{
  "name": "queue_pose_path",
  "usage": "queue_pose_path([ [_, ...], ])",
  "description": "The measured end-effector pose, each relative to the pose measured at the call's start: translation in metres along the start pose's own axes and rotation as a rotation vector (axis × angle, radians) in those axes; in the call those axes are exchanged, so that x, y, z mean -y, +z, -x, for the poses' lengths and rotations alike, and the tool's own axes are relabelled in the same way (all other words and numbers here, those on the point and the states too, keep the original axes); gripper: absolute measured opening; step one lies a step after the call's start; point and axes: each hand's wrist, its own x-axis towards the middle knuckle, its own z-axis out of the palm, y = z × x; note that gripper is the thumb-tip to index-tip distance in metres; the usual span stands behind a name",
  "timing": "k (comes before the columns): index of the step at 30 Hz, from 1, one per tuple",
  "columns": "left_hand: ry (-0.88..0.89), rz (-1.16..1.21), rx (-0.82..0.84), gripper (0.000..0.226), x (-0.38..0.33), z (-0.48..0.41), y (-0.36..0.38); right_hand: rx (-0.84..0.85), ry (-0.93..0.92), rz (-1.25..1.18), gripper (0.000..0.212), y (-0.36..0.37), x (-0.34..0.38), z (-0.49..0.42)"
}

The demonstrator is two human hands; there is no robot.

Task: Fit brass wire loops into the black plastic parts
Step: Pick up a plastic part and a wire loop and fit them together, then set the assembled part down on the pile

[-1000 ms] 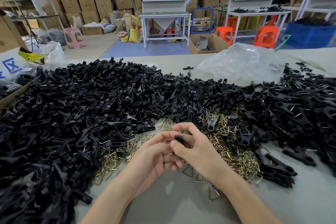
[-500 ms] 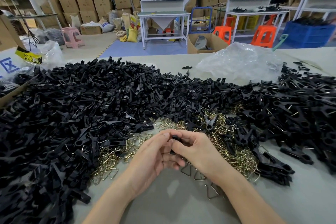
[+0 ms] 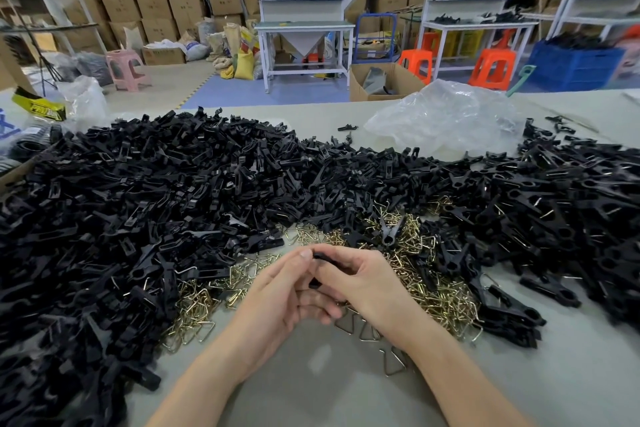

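At the lower centre of the frame the left hand (image 3: 282, 291) and the right hand (image 3: 363, 282) meet over the table (image 3: 311, 388), both curled round one black plastic part (image 3: 320, 256); its end shows between the left thumb and the right fingers, and another bit shows lower down where the fingers close; whether a brass loop is already seated in it is hidden by the fingers, so I cannot tell. Just behind and beside the hands lies a spread of loose brass wire loops (image 3: 440, 291), with a few singles on the bare table under the right wrist; a large heap of black parts (image 3: 138, 204) fills the left and middle of the frame, and most of these look unfitted. The heap at the right of the frame (image 3: 568, 215) shows glints of wire in many pieces, which suggests finished ones are gathered there. Judged from this, the job is well under way but far from done; the unfitted heap looks the larger, and plenty of loops remain.
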Motion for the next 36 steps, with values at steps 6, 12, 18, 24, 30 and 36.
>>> queue_pose_path([
  [6,0.077,-0.034,-0.058,0.041,0.003,0.0,0.001,-0.053,-0.06,-0.037,0.018,0.001,0.001,-0.001],
  [12,0.068,-0.064,-0.077,0.044,0.003,0.004,0.003,-0.289,-0.124,-0.394,0.046,-0.023,0.024,-0.009],
  [18,0.084,-0.089,-0.142,0.037,0.003,0.008,0.005,-0.522,-0.314,-1.209,0.075,-0.129,0.107,-0.022],
  [24,0.167,-0.593,-0.398,0.018,-0.004,-0.011,-0.004,-0.488,-0.159,-1.16,0.065,-0.099,0.074,-0.009],
  [30,0.073,-1.95,-0.409,0.054,-0.026,-0.039,-0.047,-0.396,-0.007,-0.349,0.023,-0.025,0.023,-0.008],
  [36,-0.108,-2.075,-0.268,0.055,-0.049,-0.071,-0.063,-0.242,-0.149,0.441,0.03,0.0,-0.011,0.002],
])
